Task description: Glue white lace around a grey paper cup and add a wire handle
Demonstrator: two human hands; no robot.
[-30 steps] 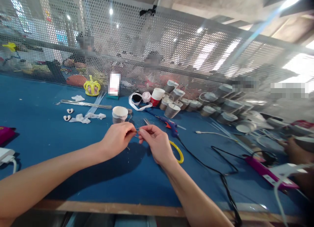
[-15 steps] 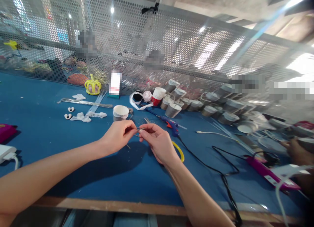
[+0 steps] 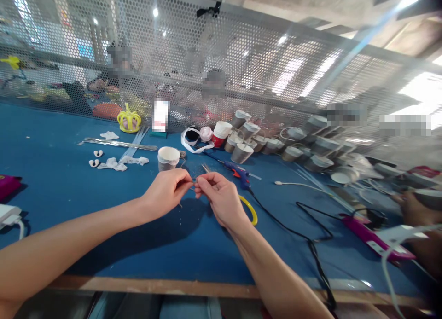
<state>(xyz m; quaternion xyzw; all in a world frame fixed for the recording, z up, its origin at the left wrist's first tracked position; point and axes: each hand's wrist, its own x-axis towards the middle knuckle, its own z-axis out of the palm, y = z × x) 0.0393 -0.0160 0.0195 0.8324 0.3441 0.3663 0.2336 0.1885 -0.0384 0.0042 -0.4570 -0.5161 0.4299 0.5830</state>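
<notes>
My left hand (image 3: pixel 169 190) and my right hand (image 3: pixel 219 194) meet above the table, fingertips almost touching. Both pinch a thin grey-brown string (image 3: pixel 194 181), mostly hidden by the fingers. Just behind my left hand stands a grey paper cup (image 3: pixel 168 159) with a white inside and rim. A small bundle of similar string (image 3: pixel 182 154) lies beside the cup. Partly under my right hand is a pair of scissors, its yellow handle (image 3: pixel 253 212) to the right and its blade tips pointing away.
A blue glue gun (image 3: pixel 238 171) with a black cord lies right of the hands. Many wrapped cups (image 3: pixel 242 152) stand along the mesh screen (image 3: pixel 262 56). Left are metal wires (image 3: pixel 120 144), white lace scraps (image 3: pixel 115 164) and a yellow crown (image 3: pixel 129 121). Another person's hand (image 3: pixel 414 213) is far right.
The whole view has shifted slightly. Both hands keep their pinch on the string, with the fingertips in nearly the same place.
</notes>
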